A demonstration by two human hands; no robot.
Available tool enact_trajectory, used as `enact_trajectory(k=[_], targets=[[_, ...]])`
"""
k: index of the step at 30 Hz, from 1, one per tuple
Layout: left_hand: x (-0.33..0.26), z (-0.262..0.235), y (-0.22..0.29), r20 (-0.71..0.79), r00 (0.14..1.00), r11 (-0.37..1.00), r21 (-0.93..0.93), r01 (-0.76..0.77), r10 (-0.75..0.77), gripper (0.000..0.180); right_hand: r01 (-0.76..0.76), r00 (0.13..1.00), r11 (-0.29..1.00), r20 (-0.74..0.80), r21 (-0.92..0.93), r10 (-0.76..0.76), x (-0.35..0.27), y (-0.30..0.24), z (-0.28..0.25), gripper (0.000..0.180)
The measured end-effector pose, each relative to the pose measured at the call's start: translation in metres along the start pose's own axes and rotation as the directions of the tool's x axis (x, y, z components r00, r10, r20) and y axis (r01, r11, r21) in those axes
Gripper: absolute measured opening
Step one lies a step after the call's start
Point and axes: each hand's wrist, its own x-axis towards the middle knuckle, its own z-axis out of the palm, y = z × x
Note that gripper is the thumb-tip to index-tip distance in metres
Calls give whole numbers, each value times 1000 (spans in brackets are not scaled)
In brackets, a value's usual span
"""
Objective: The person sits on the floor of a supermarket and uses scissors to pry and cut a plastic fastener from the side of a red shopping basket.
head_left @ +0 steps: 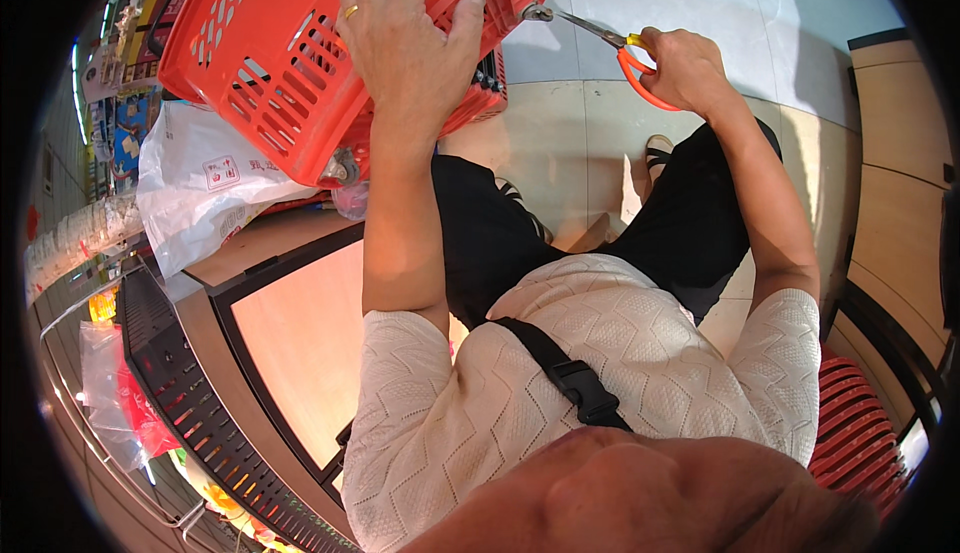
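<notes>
A red plastic shopping basket (285,103) with slotted sides is tipped over in front of me, its small caster wheels facing outward. My left hand (412,38), a ring on one finger, grips the underside of the basket, the fingers curled over it. In my right hand (688,68) is a pair of scissors (632,68) with orange and yellow handles. Their blades point left, and the tips reach a caster (537,13) at the basket's corner. Whether the tips touch the wheel or something wound round it, I cannot tell. Another caster (342,168) shows at the near corner.
Below the basket sits a white plastic bag (205,178), beside a wooden counter (300,323) with a dark frame. A black perforated rack (205,393) runs along the left. Wooden cabinets (900,163) and a red slatted stool (855,433) stand at right. Pale tiles (560,123) cover the floor.
</notes>
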Motion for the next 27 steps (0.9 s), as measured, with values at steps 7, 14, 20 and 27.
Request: enact_trajectory(k=[7, 14, 20, 27], targets=[[0, -3, 1, 15, 1000, 1000, 4, 6, -6, 35, 19, 1000, 1000, -16, -21, -19, 5, -4, 7, 32], [0, -2, 3, 18, 1000, 1000, 4, 18, -18, 36, 24, 1000, 999, 5, -26, -23, 8, -5, 10, 29], [-1, -1, 3, 20, 999, 1000, 4, 26, -26, 37, 25, 1000, 1000, -1, -6, -25, 9, -5, 13, 27], [0, -3, 5, 34, 999, 999, 10, 33, -34, 36, 33, 999, 999, 7, -7, -32, 8, -8, 11, 26]])
